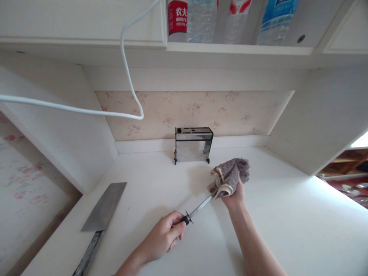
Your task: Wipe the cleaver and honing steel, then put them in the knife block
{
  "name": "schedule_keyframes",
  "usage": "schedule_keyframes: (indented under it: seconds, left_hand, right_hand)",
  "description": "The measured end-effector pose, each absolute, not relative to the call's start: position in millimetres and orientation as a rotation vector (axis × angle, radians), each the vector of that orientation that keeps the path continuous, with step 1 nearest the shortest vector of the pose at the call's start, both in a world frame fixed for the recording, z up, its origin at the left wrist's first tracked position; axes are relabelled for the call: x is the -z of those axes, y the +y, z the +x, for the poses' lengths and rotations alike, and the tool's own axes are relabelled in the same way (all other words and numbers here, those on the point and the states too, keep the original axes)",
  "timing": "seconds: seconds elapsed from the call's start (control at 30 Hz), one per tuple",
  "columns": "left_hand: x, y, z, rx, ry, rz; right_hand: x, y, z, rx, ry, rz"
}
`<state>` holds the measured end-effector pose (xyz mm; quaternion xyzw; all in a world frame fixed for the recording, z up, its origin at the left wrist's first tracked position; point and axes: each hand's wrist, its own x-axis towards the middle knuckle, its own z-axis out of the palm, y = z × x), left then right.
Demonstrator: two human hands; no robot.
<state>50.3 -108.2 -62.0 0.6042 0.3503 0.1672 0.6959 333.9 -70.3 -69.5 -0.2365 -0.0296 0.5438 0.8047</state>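
A sharpening steel (pixel 200 207) with a black handle and a small crossguard points up and to the right above the white counter. My left hand (pixel 165 235) is closed around its handle. My right hand (pixel 235 194) grips a bunched grey-brown cloth (pixel 230 174), which covers the far end of the rod, so the tip is hidden. On the counter to the left lies a cleaver (pixel 105 207), its broad blade pointing away and its worn dark handle toward me. Nobody is touching the cleaver.
A black-and-silver knife block (pixel 194 134) with clear sides stands against the back wall. Overhead, a cabinet shelf (pixel 238 48) holds several water bottles (pixel 201 19). A white cable (pixel 126 65) hangs at upper left. Side panels (pixel 313 115) bound the counter (pixel 276 214).
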Motion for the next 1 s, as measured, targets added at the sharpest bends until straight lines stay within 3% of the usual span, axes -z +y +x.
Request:
schedule_keyframes:
  seconds: [0.2,0.47,0.57,0.73,1.0]
  left_hand:
    - [58,-107,42,-0.575,0.820,1.410]
    - [66,-107,48,-0.798,0.870,1.402]
    - [73,-109,53,-0.725,0.828,1.417]
    - [81,-113,58,-0.528,0.785,1.396]
    - [68,-121,73,-0.348,0.737,1.371]
  right_hand:
    - [68,-76,343,-1.077,-0.168,-0.343]
    - [60,-90,282,-1.485,-0.233,-0.464]
    - [62,-104,245,-1.618,-0.347,-0.531]
    - [62,-114,209,-1.514,-0.436,-0.767]
    - [47,-93,249,-1.344,-0.217,-0.765]
